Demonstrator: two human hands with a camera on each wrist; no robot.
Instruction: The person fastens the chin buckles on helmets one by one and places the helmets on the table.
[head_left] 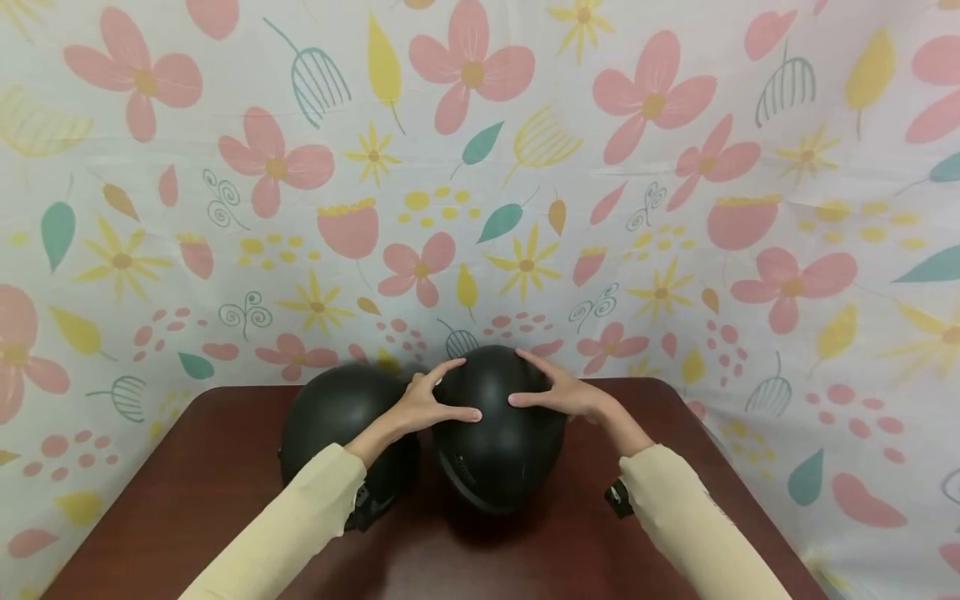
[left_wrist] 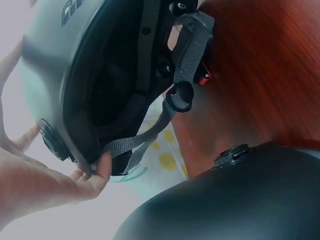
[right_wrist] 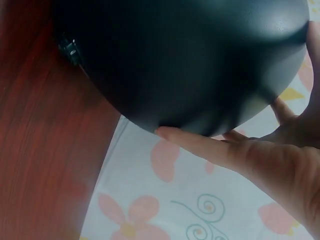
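Both hands hold a matte black helmet (head_left: 491, 450) between them, over the table. My left hand (head_left: 422, 407) grips its left side, thumb on the shell. In the left wrist view, a fingertip of the left hand (left_wrist: 55, 182) is at the rim beside a round side fitting (left_wrist: 54, 141). That view shows the dark inside and a grey chin strap (left_wrist: 192, 55) hanging with a buckle. My right hand (head_left: 564, 395) grips the other side, thumb and fingers spread over the smooth shell (right_wrist: 165, 65). Some fingertips are hidden behind the helmet.
A second black helmet (head_left: 337, 408) rests on the dark red-brown table (head_left: 172, 492), just left of the held one and partly behind the left forearm. A flower-printed cloth (head_left: 480, 192) hangs behind the table's back edge. A small black device (head_left: 618, 498) sits at the right wrist.
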